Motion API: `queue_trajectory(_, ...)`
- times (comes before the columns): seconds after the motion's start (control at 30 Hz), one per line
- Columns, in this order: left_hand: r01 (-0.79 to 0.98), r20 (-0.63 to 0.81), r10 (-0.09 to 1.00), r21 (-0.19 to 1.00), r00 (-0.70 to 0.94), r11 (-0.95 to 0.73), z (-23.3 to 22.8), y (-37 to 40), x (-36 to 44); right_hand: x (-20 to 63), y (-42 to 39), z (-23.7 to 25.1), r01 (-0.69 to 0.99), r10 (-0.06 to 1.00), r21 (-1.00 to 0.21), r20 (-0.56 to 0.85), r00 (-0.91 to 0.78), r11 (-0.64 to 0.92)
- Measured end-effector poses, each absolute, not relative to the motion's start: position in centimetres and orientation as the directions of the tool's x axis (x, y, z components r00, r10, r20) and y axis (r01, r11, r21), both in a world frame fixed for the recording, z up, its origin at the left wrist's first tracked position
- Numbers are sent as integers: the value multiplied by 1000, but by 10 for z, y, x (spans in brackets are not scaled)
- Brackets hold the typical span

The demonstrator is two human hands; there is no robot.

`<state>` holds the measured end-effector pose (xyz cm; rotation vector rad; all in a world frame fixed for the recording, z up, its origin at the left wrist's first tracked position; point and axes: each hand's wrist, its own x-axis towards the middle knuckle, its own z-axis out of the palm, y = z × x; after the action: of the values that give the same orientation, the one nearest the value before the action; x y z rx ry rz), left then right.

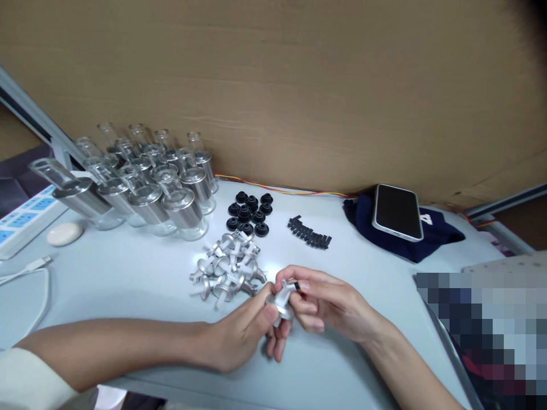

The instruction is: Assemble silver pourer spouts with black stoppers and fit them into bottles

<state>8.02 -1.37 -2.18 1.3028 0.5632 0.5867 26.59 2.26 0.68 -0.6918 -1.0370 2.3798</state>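
My left hand point(250, 327) grips a silver pour spout point(282, 299) by its round disc, thumb on top. At the spout's angled tip sits a small black piece point(297, 286), and the fingers of my right hand point(329, 302) are closed round it. Just behind my hands lies a pile of similar silver pour spouts point(233, 265). Beyond the pile, several black ribbed stoppers point(244, 213) are grouped together. A row of small black pieces point(309, 232) lies right of them.
Several glass bottles with metal sleeves point(183, 208) stand at the back left, near a power strip point(25, 219), a white oval object point(65, 233) and a white cable point(45, 290). A phone point(397, 212) rests on dark blue cloth point(363, 228). Cardboard point(273, 91) walls the back.
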Motion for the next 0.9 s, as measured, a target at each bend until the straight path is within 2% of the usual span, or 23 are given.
queue_trajectory(0.2, -64, -50, 672, 988, 739, 144, -23, -13, 80, 266, 22, 7, -193, 593, -797, -239, -769, -572)
queue_trajectory(0.37, -94, -105, 708, 967, 698, 237, -26, -13, 81, 259, 23, 6, -232, 710, -827, -256, -657, -513)
queue_trajectory(0.57, -69, -187, 719, 948, 669, 311, -24, -12, 83, 264, 27, 7, -97, 843, -932, -266, -468, -348)
queue_trajectory(0.7, -97, -196, 716, 933, 670, 347, -24, -10, 84, 265, 28, 12, 34, 854, -975, -209, -477, -220)
queue_trajectory(0.9, -260, -100, 718, 891, 688, 373, -35, -9, 85, 268, 29, 14, 46, 864, -990, -139, -483, -134)
